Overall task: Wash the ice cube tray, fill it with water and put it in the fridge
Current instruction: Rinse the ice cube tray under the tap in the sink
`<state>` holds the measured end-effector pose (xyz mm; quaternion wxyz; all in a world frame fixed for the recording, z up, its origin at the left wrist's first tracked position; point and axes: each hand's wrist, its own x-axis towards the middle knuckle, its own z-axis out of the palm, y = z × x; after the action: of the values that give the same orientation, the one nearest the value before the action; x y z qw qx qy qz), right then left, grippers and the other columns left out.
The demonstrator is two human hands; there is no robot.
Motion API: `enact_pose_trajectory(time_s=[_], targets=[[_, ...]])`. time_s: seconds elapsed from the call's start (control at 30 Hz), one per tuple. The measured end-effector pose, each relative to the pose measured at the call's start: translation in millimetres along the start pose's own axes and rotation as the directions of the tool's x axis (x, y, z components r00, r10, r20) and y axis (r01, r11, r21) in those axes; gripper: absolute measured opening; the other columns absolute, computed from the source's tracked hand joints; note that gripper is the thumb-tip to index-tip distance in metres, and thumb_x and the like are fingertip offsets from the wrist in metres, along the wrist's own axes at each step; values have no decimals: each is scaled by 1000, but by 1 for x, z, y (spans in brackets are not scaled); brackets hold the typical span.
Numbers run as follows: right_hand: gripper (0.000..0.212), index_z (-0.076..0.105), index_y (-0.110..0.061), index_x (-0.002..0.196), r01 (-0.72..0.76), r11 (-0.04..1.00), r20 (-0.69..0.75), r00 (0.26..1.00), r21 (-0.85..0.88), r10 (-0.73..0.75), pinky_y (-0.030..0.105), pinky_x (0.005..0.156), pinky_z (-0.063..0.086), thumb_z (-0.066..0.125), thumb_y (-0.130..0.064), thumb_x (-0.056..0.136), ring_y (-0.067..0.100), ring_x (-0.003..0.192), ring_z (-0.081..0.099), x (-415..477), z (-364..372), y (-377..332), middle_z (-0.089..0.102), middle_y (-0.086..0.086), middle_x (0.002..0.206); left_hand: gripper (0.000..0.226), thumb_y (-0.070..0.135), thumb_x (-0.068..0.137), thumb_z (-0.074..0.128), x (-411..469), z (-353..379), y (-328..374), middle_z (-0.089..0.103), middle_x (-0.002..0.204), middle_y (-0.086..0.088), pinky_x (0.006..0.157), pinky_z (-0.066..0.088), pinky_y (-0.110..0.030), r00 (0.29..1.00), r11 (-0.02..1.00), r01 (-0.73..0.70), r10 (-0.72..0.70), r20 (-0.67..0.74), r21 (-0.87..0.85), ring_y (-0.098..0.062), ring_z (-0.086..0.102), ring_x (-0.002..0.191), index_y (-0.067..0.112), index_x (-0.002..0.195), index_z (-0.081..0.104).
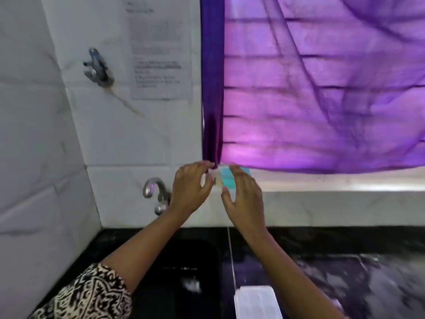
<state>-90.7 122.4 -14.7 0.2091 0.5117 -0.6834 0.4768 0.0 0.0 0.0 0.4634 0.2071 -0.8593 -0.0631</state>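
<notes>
Both arms reach up to the marble window ledge (333,194) at twelve o'clock. The right hand (246,196) is spread wide, fingers straight, grasping nothing, and partly covers a small teal and yellow item (226,179) on the ledge. I can't make out what that item is. The left hand (190,187), at its nine o'clock, has curved fingers right at the bottom corner of the purple curtain (322,88). Through the blur I cannot tell whether it pinches anything.

The white ice cube tray (255,302) lies at six o'clock, well apart from both hands, on the black counter (356,277) just beside the dark sink (179,261).

A chrome tap (155,192) juts from the tiled wall at nine o'clock of the left hand. Higher, at eleven o'clock, are a wall valve (97,67) and a printed notice (159,54). A patterned sleeve (87,295) covers the left upper arm.
</notes>
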Motion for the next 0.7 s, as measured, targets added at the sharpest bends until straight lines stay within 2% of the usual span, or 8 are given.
enact_pose_trajectory(time_s=[0.07, 0.1, 0.2, 0.3, 0.33, 0.4, 0.57, 0.7], targets=[[48, 51, -10, 133, -89, 996, 72, 993, -12, 90, 34, 102, 38, 62, -16, 87, 24, 122, 51, -33, -9, 12, 56, 6, 133, 32, 32, 96, 51, -24, 18, 0, 68, 120, 3, 95, 43, -36, 982, 995, 49, -31, 188, -89, -20, 61, 110, 18, 120, 67], [44, 54, -11, 130, -147, 989, 126, 981, -33, 150, 35, 98, 42, 63, -17, 87, 25, 118, 54, -55, -14, 19, 59, 6, 128, 30, 32, 97, 54, -39, 29, -1, 68, 121, 4, 94, 45, -35, 948, 989, 100, -62, 312, -107, -18, 61, 110, 19, 120, 67], [35, 58, -15, 123, -355, 928, 284, 883, -116, 373, 32, 92, 45, 61, -21, 89, 20, 111, 57, -123, -30, 41, 61, 1, 122, 30, 29, 95, 61, -86, 64, -2, 70, 115, 0, 89, 48, -28, 767, 960, 250, -119, 630, -123, -17, 65, 104, 18, 122, 66], [36, 54, -22, 124, -470, 824, 374, 737, -316, 564, 28, 89, 43, 57, -33, 90, 15, 112, 53, -181, -42, 58, 57, -3, 123, 39, 34, 94, 63, -121, 99, -1, 67, 117, -5, 89, 46, -26, 546, 963, 259, -78, 834, -79, -22, 63, 107, 17, 129, 61], [38, 51, -23, 125, -486, 781, 393, 679, -392, 620, 28, 86, 42, 56, -38, 90, 15, 113, 52, -198, -45, 62, 54, -4, 124, 45, 37, 94, 62, -130, 111, 0, 63, 125, -6, 93, 45, -27, 480, 971, 234, -66, 875, -55, -23, 60, 114, 16, 134, 57], [44, 46, -25, 128, -507, 690, 403, 567, -517, 719, 29, 82, 43, 55, -45, 90, 16, 116, 48, -225, -52, 65, 46, -4, 127, 58, 40, 94, 61, -146, 130, 3, 51, 142, -8, 104, 40, -30, 396, 982, 188, -62, 916, -15, -24, 50, 128, 16, 145, 45], [64, 35, -21, 133, -478, 555, 429, 353, -681, 831, 29, 84, 43, 57, -57, 85, 19, 121, 42, -261, -61, 72, 39, 1, 131, 78, 49, 90, 63, -171, 167, 10, 32, 158, -6, 114, 31, -41, 304, 989, 131, -111, 946, 74, -27, 31, 143, 18, 153, 28], [67, 39, -19, 128, -430, 524, 492, 192, -735, 849, 31, 85, 45, 62, -59, 80, 20, 118, 50, -267, -58, 80, 49, 1, 130, 82, 46, 90, 65, -186, 180, 11, 33, 155, -9, 112, 33, -40, 277, 982, 157, -142, 950, 101, -30, 34, 141, 17, 154, 24]])
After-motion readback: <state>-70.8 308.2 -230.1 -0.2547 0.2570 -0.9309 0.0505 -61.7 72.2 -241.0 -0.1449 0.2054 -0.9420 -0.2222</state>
